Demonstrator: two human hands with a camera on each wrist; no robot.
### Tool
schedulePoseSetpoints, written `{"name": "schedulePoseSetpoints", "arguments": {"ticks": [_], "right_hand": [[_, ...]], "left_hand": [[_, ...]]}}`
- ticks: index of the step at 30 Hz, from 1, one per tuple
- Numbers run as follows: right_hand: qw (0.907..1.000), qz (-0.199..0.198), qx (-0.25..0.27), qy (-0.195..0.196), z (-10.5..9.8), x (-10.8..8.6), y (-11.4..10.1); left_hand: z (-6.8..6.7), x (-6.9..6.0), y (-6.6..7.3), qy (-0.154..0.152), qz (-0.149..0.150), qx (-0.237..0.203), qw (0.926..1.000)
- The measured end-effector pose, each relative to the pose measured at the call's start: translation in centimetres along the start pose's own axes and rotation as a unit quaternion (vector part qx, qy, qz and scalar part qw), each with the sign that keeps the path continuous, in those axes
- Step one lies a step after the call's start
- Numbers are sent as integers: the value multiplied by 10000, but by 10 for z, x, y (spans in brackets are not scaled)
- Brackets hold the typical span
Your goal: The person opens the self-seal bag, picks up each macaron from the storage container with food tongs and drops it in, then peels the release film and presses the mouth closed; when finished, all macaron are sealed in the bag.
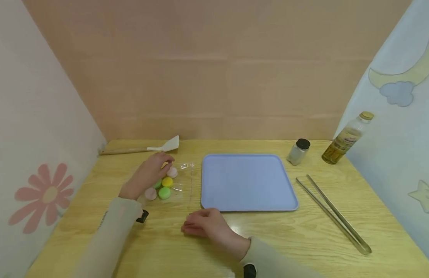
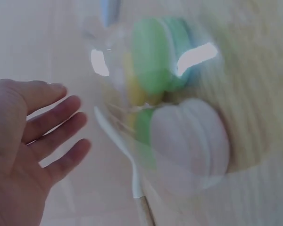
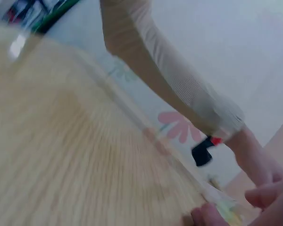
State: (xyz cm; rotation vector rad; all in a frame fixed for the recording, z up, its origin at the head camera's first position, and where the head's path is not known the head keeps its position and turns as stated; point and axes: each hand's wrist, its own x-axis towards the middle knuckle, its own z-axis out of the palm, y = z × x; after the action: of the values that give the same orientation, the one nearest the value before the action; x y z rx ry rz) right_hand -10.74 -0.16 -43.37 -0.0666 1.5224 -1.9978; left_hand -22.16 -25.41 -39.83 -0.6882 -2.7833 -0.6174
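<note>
A clear plastic bag (image 1: 184, 193) with several macarons in it, green (image 1: 164, 193), yellow (image 1: 167, 182) and pale pink (image 1: 150, 194), lies left of the tray. Over its upper left part is the left hand (image 1: 147, 174), fingers bent loosely with gaps between them. The left wrist view has this hand (image 2: 33, 141) beside the bag, its fingers apart and holding nothing, near a pale pink macaron (image 2: 191, 146). Below the tray's lower left corner, the right hand (image 1: 214, 227) rests near the table, fingers relaxed and nothing visible in them; the right wrist view shows only part of it (image 3: 273, 207).
A pale blue tray (image 1: 249, 183) lies mid-table. Behind the bag is a white spatula (image 1: 170, 144) with a wooden handle. To the tray's right are metal tongs (image 1: 334, 214), a black-lidded jar (image 1: 298, 152) and an oil bottle (image 1: 346, 139). Walls stand behind and at both sides.
</note>
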Motion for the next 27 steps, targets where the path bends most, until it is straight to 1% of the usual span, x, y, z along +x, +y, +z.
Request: {"name": "schedulePoseSetpoints", "arguments": {"ticks": [2, 4, 7, 9, 13, 17, 19, 22, 24, 27], "right_hand": [[9985, 196, 442, 239, 9, 5, 4], [9958, 267, 735, 472, 18, 10, 7], [9921, 275, 987, 729, 30, 18, 7], [9891, 232, 1169, 864, 37, 23, 6], [9836, 210, 1393, 1123, 46, 31, 6], [9800, 214, 1420, 1374, 51, 39, 6], [9785, 178, 1431, 1477, 51, 43, 7], [9777, 155, 1405, 1552, 47, 47, 7], [9783, 152, 1386, 1532, 45, 48, 7], [9796, 186, 1328, 1498, 44, 49, 7]], "left_hand": [[1, 5, -6, -49, -25, 61, 10000], [2, 9, -13, -198, -123, 97, 9997], [3, 15, -22, -534, -330, 118, 9980], [4, 20, -28, -770, -415, 22, 9962], [9, 30, -33, -1149, -312, -233, 9926], [13, 43, -31, -1436, -143, -390, 9888], [15, 49, -28, -1596, -212, -436, 9860], [17, 55, -22, -1829, -429, -548, 9807], [18, 58, -19, -1915, -598, -590, 9779], [20, 59, -18, -1944, -673, -661, 9764]]}}
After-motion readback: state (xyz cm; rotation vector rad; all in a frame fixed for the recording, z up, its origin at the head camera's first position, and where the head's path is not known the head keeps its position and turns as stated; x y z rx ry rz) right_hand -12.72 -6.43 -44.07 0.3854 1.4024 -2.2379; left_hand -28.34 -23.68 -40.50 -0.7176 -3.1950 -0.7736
